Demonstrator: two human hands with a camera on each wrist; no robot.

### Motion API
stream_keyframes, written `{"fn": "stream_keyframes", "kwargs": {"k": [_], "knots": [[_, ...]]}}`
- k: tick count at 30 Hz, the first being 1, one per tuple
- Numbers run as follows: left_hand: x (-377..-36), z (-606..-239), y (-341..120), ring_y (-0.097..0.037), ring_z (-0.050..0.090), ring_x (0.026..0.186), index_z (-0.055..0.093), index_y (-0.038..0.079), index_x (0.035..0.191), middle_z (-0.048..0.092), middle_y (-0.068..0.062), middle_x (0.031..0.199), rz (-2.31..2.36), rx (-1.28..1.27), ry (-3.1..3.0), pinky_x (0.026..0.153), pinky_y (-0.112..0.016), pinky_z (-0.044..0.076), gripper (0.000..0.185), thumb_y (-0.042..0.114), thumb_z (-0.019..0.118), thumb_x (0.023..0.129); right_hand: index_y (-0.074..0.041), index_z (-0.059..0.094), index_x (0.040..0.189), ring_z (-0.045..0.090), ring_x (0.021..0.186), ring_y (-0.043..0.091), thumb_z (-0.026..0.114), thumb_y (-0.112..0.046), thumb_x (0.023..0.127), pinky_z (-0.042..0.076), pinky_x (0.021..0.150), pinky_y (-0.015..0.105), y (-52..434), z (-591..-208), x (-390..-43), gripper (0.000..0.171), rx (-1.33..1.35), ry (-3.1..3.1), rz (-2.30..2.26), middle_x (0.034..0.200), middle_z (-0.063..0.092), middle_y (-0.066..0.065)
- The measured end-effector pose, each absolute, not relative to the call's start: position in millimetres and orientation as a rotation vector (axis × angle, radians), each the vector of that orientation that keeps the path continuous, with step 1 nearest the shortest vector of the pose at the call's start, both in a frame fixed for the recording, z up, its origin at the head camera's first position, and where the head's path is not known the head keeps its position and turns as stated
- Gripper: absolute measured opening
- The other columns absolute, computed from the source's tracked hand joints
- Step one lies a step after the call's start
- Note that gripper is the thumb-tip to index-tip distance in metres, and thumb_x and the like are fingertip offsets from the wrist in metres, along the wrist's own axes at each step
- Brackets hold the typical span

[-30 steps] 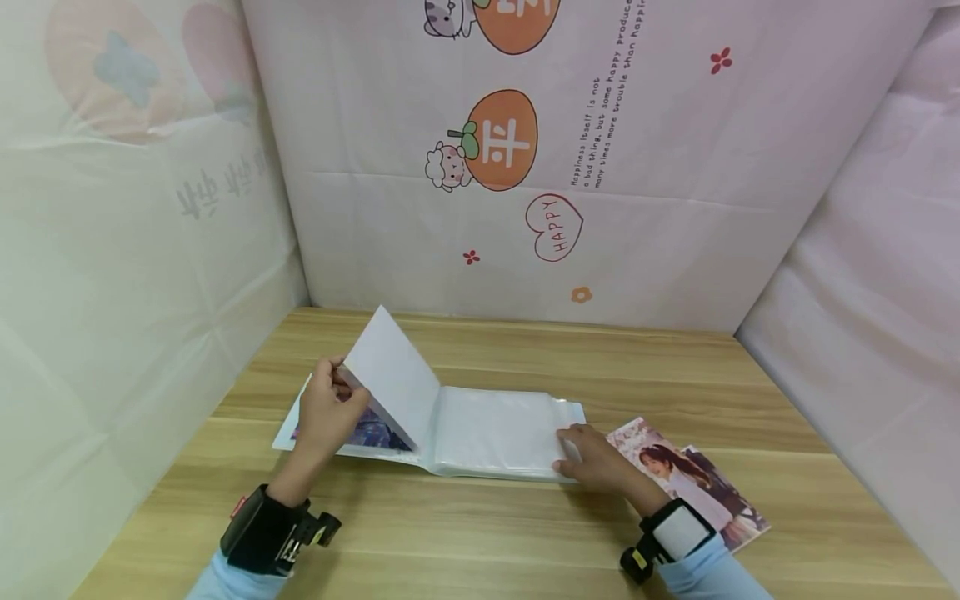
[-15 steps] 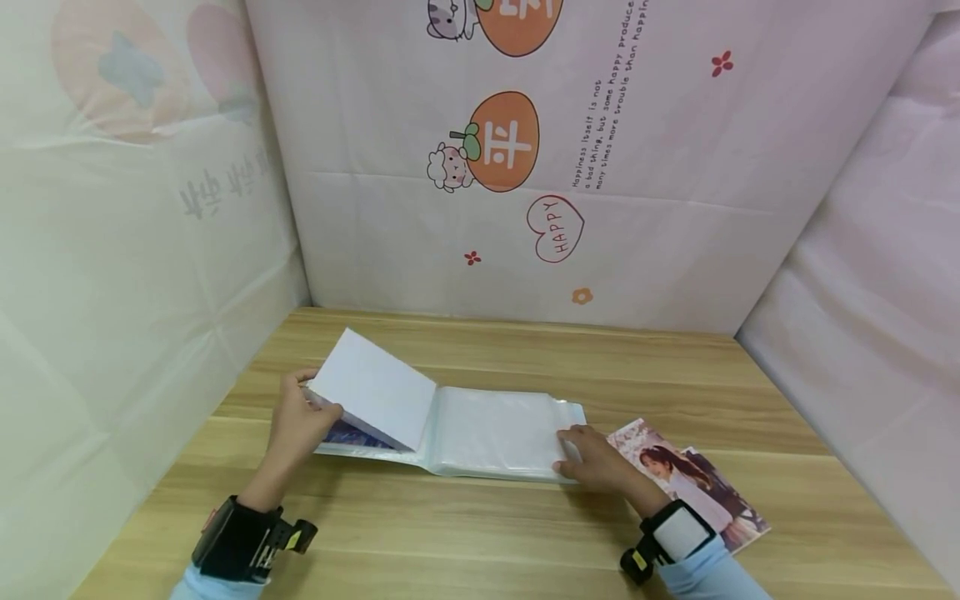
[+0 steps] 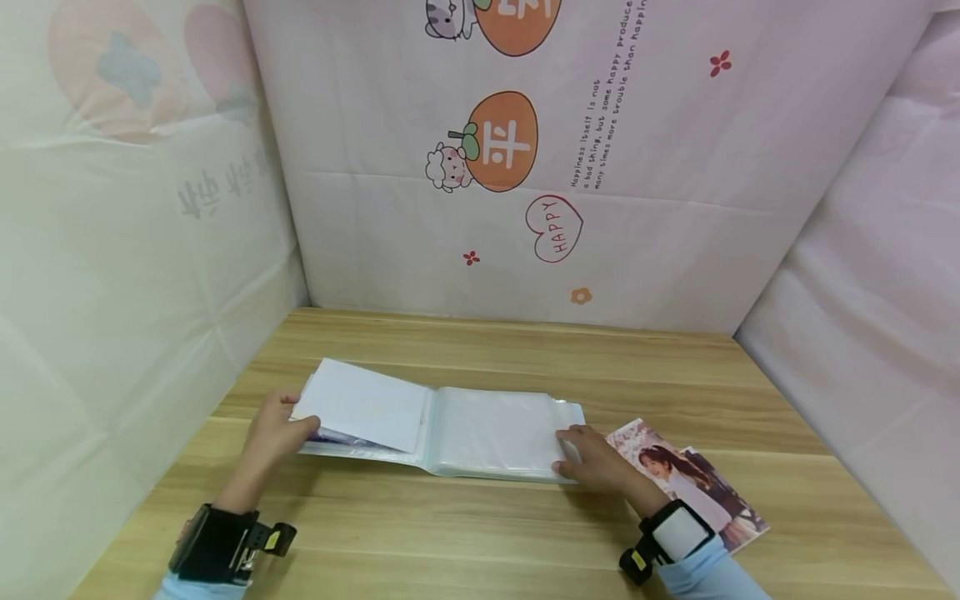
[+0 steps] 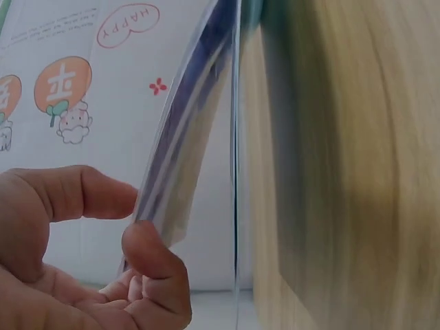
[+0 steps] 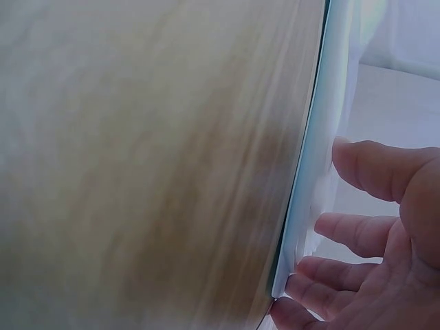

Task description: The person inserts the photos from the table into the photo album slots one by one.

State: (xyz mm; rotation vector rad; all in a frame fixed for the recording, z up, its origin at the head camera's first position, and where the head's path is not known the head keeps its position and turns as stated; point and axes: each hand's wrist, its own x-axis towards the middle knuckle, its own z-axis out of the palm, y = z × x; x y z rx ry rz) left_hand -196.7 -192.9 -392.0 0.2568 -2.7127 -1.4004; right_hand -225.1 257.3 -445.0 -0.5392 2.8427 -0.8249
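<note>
A photo album [image 3: 495,433] with clear sleeves lies open on the wooden table [image 3: 480,533]. My left hand [image 3: 279,427] pinches the outer edge of a white page [image 3: 367,406] between thumb and fingers, and the page lies low, nearly flat on the album's left half. In the left wrist view the thumb and a fingertip of the left hand [image 4: 134,213] hold the page [image 4: 185,137] edge-on. My right hand [image 3: 592,458] rests with relaxed fingers on the album's right edge. In the right wrist view the right hand [image 5: 357,240] touches that album edge [image 5: 302,227].
A few printed photos [image 3: 690,479] lie on the table just right of the album, beside my right wrist. Patterned cloth walls [image 3: 517,167] close in the table at the back and on both sides. Bare wood lies in front of the album.
My left hand has swung the white page down to the left, from nearly upright to almost flat, and moved left with it. The right hand has stayed in place.
</note>
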Motion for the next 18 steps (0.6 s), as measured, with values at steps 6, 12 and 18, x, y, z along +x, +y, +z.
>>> {"fn": "stream_keyframes", "kwargs": {"k": [6,12,18], "knots": [[-199.3,-402.2,-203.0,-0.016,0.044,0.047,0.033,-0.020,0.123,0.048,-0.010,0.060,-1.414,0.293,-2.815,0.047,-0.028,0.037,0.060,0.009,0.057,0.077,0.008,0.050,0.127,0.038,0.120,0.046,0.067,-0.017,0.085,0.031,0.096,0.056,258.9,-445.0,-224.5,0.051,-0.567,2.854,-0.801,0.129,0.041,0.033],[-202.8,-417.6,-209.3,-0.017,0.049,0.044,0.038,-0.019,0.113,0.051,-0.014,0.066,-1.254,0.264,-2.935,0.049,-0.030,0.042,0.052,0.010,0.060,0.076,0.008,0.049,0.127,0.037,0.121,0.045,0.066,-0.016,0.086,0.030,0.096,0.056,257.2,-443.4,-224.1,0.051,-0.531,2.845,-0.815,0.130,0.041,0.032],[-203.1,-423.0,-207.2,-0.024,0.052,0.056,0.042,-0.018,0.101,0.051,-0.022,0.081,-1.047,0.219,-3.000,0.054,-0.033,0.045,0.045,0.008,0.063,0.071,0.007,0.049,0.128,0.037,0.121,0.045,0.066,-0.016,0.086,0.030,0.097,0.056,256.2,-443.5,-223.5,0.051,-0.511,2.842,-0.818,0.131,0.041,0.032]]}}
